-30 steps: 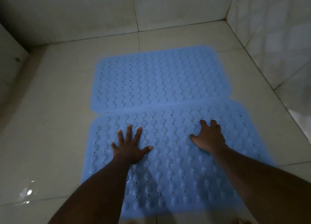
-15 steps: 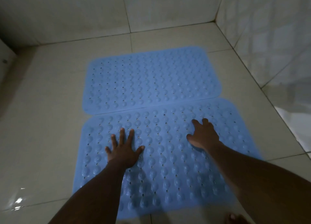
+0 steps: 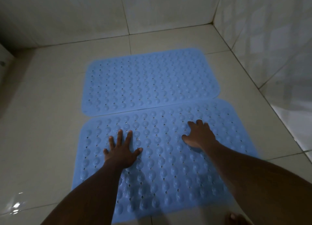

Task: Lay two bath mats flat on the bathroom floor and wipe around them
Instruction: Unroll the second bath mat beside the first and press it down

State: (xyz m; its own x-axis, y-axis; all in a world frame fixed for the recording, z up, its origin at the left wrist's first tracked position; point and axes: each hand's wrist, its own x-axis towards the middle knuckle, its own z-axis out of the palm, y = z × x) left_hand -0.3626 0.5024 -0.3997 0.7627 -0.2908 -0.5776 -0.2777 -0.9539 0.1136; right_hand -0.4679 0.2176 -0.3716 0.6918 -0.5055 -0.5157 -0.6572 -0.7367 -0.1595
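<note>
Pressing flat on the near blue mat (image 3: 168,157), left hand (image 3: 120,151) with fingers spread, palm down, gripping nothing; right hand (image 3: 200,135) likewise laid open on the mat's right part, fingers slightly bent. Lying flat just beyond, edge to edge, far blue mat (image 3: 148,81) on the pale tiled floor (image 3: 42,106). Glinting at lower left, a wet patch (image 3: 16,206).
</note>
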